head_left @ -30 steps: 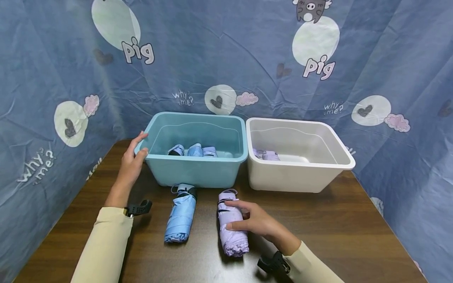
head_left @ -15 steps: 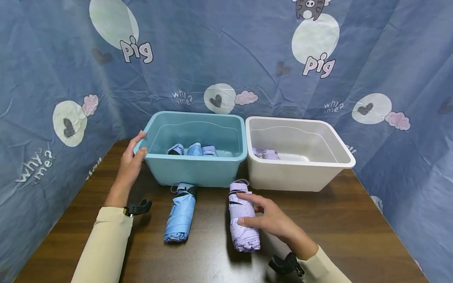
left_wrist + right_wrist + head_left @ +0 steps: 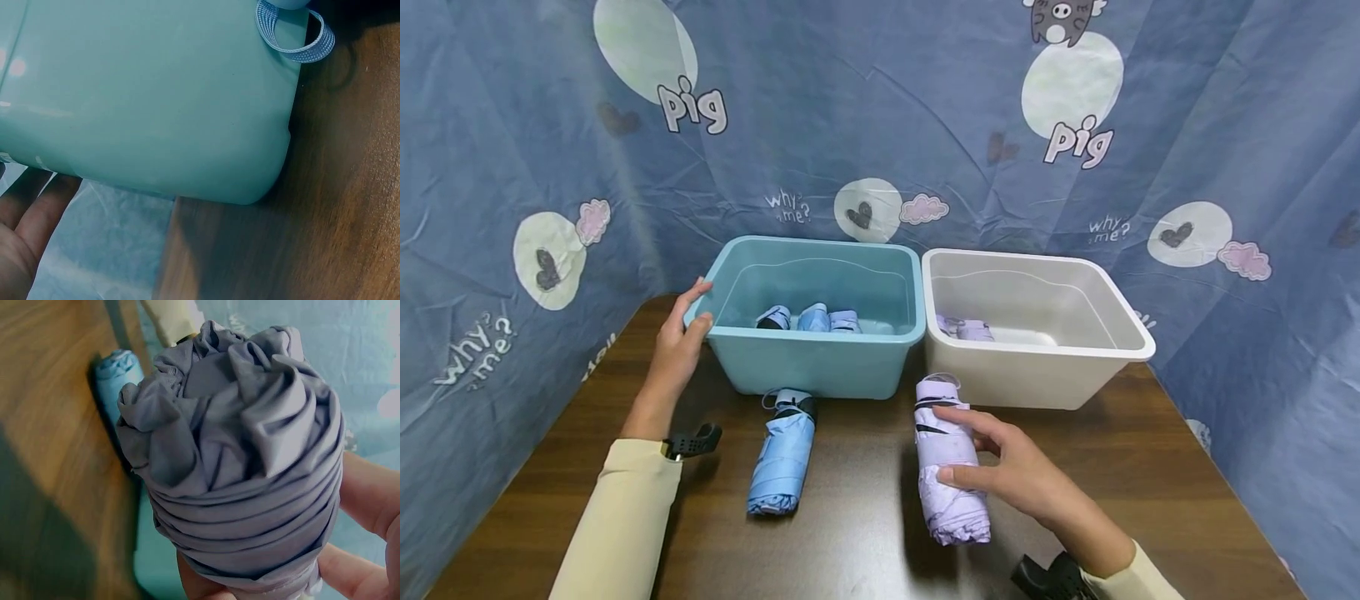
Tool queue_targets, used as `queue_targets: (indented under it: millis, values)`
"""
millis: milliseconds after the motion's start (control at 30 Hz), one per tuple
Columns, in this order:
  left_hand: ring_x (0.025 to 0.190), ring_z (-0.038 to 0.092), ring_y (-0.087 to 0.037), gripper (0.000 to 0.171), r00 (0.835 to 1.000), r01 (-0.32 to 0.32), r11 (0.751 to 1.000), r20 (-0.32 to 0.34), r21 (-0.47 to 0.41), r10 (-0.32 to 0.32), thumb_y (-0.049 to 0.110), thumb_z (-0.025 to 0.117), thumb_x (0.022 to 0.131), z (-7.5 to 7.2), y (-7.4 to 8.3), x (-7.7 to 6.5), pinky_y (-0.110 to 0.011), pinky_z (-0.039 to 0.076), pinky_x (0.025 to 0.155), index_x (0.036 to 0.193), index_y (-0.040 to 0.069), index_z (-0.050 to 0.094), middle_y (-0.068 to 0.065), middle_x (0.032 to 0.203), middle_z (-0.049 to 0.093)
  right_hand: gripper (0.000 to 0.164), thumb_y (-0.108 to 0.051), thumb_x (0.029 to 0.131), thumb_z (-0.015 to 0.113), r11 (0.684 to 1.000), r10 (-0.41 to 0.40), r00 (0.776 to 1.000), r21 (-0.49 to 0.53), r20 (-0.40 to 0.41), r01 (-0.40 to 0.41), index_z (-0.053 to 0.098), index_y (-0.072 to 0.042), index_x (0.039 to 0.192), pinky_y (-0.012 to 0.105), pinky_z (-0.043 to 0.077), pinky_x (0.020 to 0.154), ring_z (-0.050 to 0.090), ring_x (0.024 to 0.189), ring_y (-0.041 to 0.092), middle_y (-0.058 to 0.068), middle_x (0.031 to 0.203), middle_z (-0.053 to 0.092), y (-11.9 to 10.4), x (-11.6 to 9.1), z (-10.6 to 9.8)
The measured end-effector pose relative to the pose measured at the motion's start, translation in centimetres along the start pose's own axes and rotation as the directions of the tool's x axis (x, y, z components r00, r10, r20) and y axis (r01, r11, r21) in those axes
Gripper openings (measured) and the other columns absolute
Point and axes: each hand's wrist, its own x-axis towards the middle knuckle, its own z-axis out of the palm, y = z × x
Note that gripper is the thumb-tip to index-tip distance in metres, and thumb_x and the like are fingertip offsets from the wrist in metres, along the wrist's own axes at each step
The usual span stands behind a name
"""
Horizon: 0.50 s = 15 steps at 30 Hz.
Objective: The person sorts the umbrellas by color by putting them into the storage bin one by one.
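Observation:
My right hand [image 3: 1018, 467] holds a folded lilac umbrella [image 3: 951, 475] in front of the white bin, its strap end pointing away from me. The right wrist view shows the gathered cloth end of this umbrella [image 3: 237, 462] up close, with fingers around its side. At the left, my left hand [image 3: 679, 342] grips the front left corner of a teal bin [image 3: 808, 367], thumb on the rim. In the left wrist view, fingers [image 3: 47, 209] lie against the bin's outer wall. A folded blue umbrella [image 3: 782, 458] lies on the table between my arms.
Inside the teal bin lie several blue umbrellas [image 3: 814, 318]. A white bin [image 3: 1015, 375] stands beside it on the right, with lilac umbrellas [image 3: 974, 331] at its left end. Both stand on a brown wooden table [image 3: 850, 550] before a blue printed cloth [image 3: 985, 92].
My right hand has moved to the right with the lilac umbrella, which now appears raised from the table. My left hand stays on the teal bin, and the blue umbrella has not moved.

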Motion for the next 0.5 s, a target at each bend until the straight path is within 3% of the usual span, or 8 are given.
queue_targets:
  millis: [267, 500]
  values:
    - [0.144, 0.018, -0.033, 0.051, 1.0, -0.013, 1.0, 0.004, 0.001, 0.013, 0.017, 0.042, 0.099, 0.1, 0.0, -0.1, -0.05, 0.02, 0.111, 0.147, 0.002, 0.034, -0.014, 0.158, 0.02, 0.064, -0.019, 0.082, 0.078, 0.999, -0.022, 1.0, 0.036, -0.015, 0.023, 0.052, -0.026, 0.139, 0.04, 0.054, 0.079, 0.059, 0.108, 0.032, 0.016, 0.133, 0.051, -1.6, -1.9, -2.6]
    - [0.144, 0.017, -0.034, 0.051, 1.0, 0.001, 1.0, 0.016, 0.001, -0.001, 0.018, 0.041, 0.1, 0.0, 0.1, -0.1, -0.059, 0.018, 0.11, 0.149, 0.004, 0.033, -0.012, 0.159, 0.018, 0.068, -0.013, 0.083, 0.076, 0.997, -0.015, 0.999, 0.081, -0.036, 0.018, 0.047, -0.023, 0.143, 0.043, 0.055, 0.075, 0.062, 0.105, 0.034, 0.021, 0.133, 0.046, -3.5, -1.9, -5.5]
